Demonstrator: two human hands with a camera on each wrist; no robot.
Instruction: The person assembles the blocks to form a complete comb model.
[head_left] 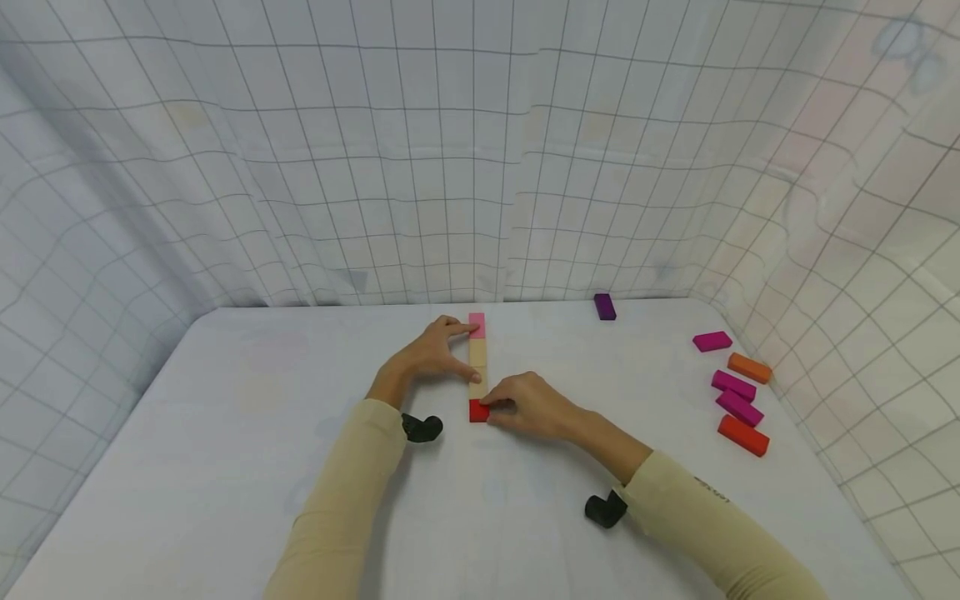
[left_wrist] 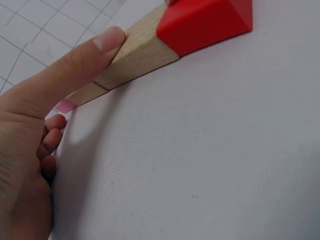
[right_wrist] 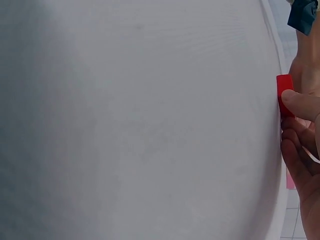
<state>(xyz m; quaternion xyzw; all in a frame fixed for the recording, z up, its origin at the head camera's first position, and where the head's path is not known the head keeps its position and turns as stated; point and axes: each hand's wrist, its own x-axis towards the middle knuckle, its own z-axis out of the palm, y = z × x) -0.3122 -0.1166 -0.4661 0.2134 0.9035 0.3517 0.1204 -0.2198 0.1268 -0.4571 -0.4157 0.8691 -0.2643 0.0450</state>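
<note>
A straight row of blocks lies on the white cloth: a pink block (head_left: 477, 319) at the far end, two plain wooden blocks (head_left: 477, 353) in the middle, a red block (head_left: 477, 412) at the near end. My left hand (head_left: 431, 350) spans the row from its left side, index finger at the pink block and thumb resting on the nearer wooden block (left_wrist: 145, 55). From the right, my right hand (head_left: 532, 406) pinches the red block between thumb and fingers. In the right wrist view, the thumb lies against the red block (right_wrist: 284, 82), and the fingers partly hide the row.
Several loose blocks lie at the right edge, among them a magenta block (head_left: 712, 341), an orange block (head_left: 749, 367) and another red block (head_left: 743, 435). Near the back edge is a purple block (head_left: 604, 307). A checked curtain (head_left: 390, 167) surrounds the table (head_left: 225, 467) at back and sides.
</note>
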